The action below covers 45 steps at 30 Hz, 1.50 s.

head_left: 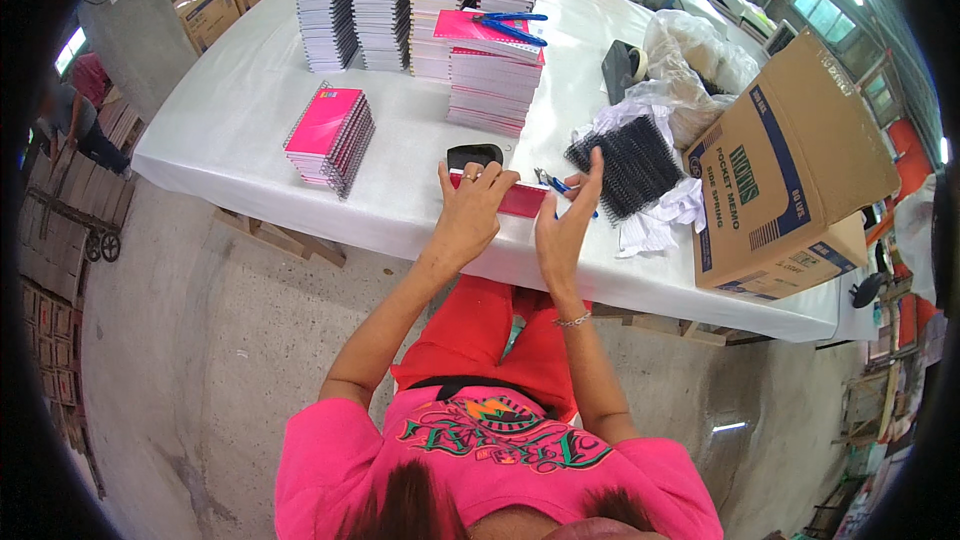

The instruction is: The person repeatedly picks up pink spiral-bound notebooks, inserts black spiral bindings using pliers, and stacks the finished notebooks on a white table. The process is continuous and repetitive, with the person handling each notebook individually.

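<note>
My left hand (pixel 473 205) is closed over the top of a small pink notebook (pixel 523 201) at the table's near edge, its fingers bent across the cover. My right hand (pixel 568 230) is at the notebook's right end, fingers stretched up and apart, the thumb close to the cover's corner. Just behind that hand lie blue-handled pliers (pixel 546 179), partly hidden by it. A dark, rounded object (pixel 474 154) lies beyond my left hand. To the right, black spiral binding coils (pixel 622 168) are heaped on crumpled white paper (pixel 660 220).
Spiral-bound pink notebooks (pixel 330 122) stand stacked at left. Behind rise tall notebook stacks (pixel 378 10) and a pink pile (pixel 490 90) topped with another pair of pliers (pixel 510 27). An open cardboard box (pixel 765 175), plastic bags (pixel 690 65) and a tape dispenser (pixel 618 70) are at right.
</note>
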### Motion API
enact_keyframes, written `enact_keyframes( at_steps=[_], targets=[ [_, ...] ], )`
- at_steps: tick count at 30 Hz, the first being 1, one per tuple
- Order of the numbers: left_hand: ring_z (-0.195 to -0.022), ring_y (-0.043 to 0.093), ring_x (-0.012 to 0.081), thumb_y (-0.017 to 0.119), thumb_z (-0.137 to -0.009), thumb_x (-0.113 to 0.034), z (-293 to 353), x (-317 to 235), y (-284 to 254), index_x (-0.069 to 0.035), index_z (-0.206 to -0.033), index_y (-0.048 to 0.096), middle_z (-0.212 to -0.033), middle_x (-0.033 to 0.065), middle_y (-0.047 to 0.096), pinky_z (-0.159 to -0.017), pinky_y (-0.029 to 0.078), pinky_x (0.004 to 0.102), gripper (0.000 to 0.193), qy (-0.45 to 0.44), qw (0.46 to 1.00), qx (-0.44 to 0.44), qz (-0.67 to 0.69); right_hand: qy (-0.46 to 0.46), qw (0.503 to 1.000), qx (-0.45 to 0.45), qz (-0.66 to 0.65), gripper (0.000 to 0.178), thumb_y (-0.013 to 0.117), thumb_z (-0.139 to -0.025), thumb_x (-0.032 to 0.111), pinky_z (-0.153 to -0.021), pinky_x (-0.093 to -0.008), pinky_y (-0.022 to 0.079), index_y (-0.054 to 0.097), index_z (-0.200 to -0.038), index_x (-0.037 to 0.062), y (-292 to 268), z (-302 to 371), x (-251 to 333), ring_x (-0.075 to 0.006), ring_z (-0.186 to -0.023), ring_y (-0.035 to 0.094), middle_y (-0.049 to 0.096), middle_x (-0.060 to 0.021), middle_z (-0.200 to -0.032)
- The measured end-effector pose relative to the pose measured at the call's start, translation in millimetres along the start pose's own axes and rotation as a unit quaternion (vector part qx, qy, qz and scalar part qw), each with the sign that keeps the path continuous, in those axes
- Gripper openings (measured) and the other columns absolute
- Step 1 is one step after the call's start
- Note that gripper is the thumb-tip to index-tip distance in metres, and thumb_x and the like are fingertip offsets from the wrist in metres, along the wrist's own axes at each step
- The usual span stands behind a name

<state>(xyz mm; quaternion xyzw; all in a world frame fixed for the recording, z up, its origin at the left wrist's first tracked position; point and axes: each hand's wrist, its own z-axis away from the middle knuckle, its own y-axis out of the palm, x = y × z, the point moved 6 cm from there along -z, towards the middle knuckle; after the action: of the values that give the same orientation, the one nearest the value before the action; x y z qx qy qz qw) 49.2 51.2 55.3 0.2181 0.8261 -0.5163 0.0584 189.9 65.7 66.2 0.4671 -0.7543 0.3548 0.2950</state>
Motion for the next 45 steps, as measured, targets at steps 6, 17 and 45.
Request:
enact_keyframes(
  at_steps=[6,17,45],
  targets=[
    [-0.119,0.047,0.03,0.049,-0.081,0.001,0.0,2.8,1.4,-0.011,-0.122,0.056,-0.113,0.0055,0.054,-0.108,0.019,0.0711,0.044,-0.011,0.999,0.018,0.025,-0.176,0.981,-0.077,-0.017,0.083,0.055,-0.087,-0.006,-0.074,-0.0331,0.039,0.011,-0.157,0.0019,-43.6,-47.4,87.5,-0.0171,-0.075,0.044,0.049,-0.0053,-0.081],
    [-0.119,0.043,0.0312,0.072,-0.073,-0.064,-2.4,-11.0,12.5,-0.005,-0.106,0.06,-0.113,0.0098,0.049,-0.104,0.015,0.077,0.069,-0.082,0.989,-0.12,-0.021,-0.193,0.974,-0.043,0.108,0.061,0.061,-0.084,-0.004,-0.073,-0.0332,0.039,0.051,-0.142,0.0084,-54.6,-65.9,87.6,-0.018,-0.069,0.049,0.051,-0.0055,-0.078],
    [-0.116,0.046,0.0273,0.077,-0.073,-0.053,-5.1,-14.6,19.5,-0.012,-0.093,0.065,-0.104,0.0049,0.052,-0.103,0.02,0.0731,0.048,-0.104,0.979,-0.172,-0.017,0.031,0.913,0.079,0.398,0.026,0.076,-0.079,0.021,-0.087,-0.0526,0.037,0.066,-0.101,0.0129,-121.8,-91.8,-186.6,-0.0333,-0.103,0.058,0.065,-0.0093,-0.104]
  ],
)
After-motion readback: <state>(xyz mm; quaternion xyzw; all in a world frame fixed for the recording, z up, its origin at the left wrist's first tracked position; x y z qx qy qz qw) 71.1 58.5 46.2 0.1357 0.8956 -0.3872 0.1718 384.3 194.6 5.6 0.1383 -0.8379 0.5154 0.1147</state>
